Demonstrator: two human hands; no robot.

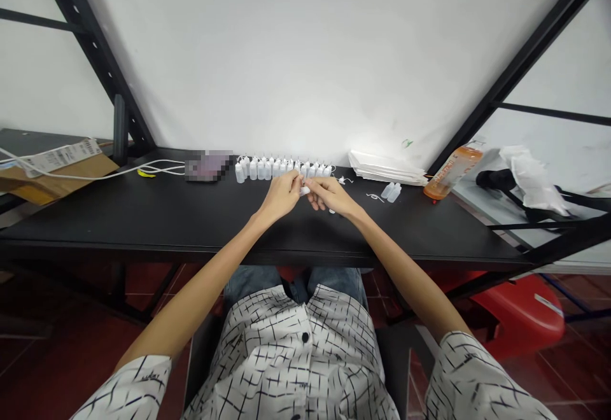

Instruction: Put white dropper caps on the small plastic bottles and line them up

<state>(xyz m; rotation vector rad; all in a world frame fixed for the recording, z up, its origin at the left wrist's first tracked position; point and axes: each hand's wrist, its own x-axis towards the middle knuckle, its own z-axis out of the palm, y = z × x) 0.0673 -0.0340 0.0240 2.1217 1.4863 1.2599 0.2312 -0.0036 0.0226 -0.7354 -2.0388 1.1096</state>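
My left hand (285,192) and my right hand (329,194) meet over the middle of the black table. Between them is a small white squeeze bottle (304,190), mostly covered by my fingers. The left fingers are closed around it. My right thumb and forefinger pinch at its upper end; what exactly they grip there is hidden. Just behind my hands stand rows of several small white dropper bottles (267,169), upright with thin tips. Two bottles without caps (391,191) lie to the right, near a thin white strip (375,197) and a small white cap (342,180).
A stack of white paper or bags (386,167) lies against the wall, beside an orange bottle (452,172) lying tilted. At left are a blurred-out phone-like object (209,167), a white cable (128,170) and a cardboard package (57,172). Black metal frames rise on both sides.
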